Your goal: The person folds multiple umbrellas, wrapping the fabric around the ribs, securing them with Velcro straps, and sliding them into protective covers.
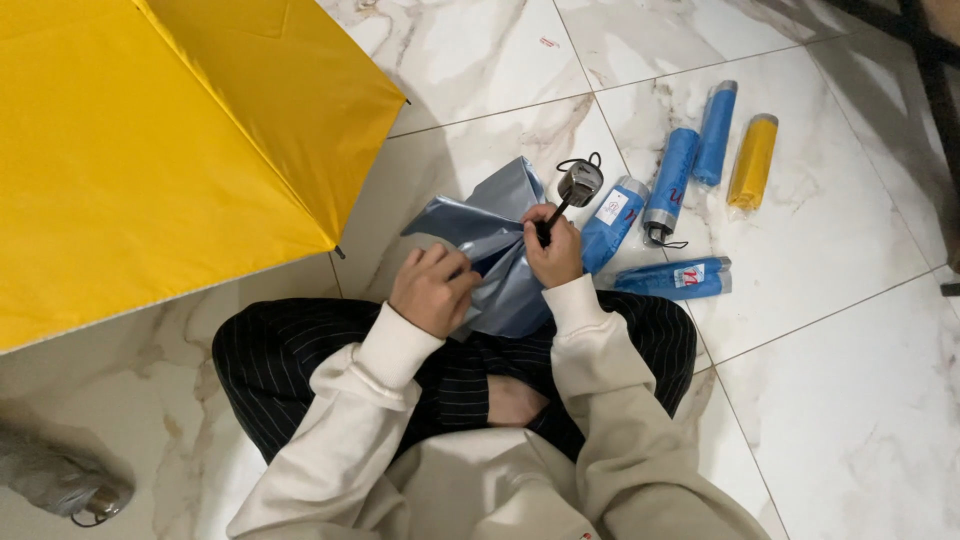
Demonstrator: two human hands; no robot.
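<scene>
A collapsed grey-blue umbrella (495, 240) lies across my lap, its fabric bunched and loose. My right hand (555, 250) is closed around its shaft just below the dark handle (579, 184), which points away from me. My left hand (432, 290) pinches and gathers the umbrella's fabric beside it. I sit cross-legged in striped dark trousers and a cream sweatshirt.
An open yellow umbrella (150, 140) fills the upper left. Several folded blue umbrellas (672, 180) and a folded yellow one (752, 162) lie on the marble tile floor to the right. A grey folded umbrella (60, 482) rests at the lower left. Dark furniture legs (935, 80) stand at the far right.
</scene>
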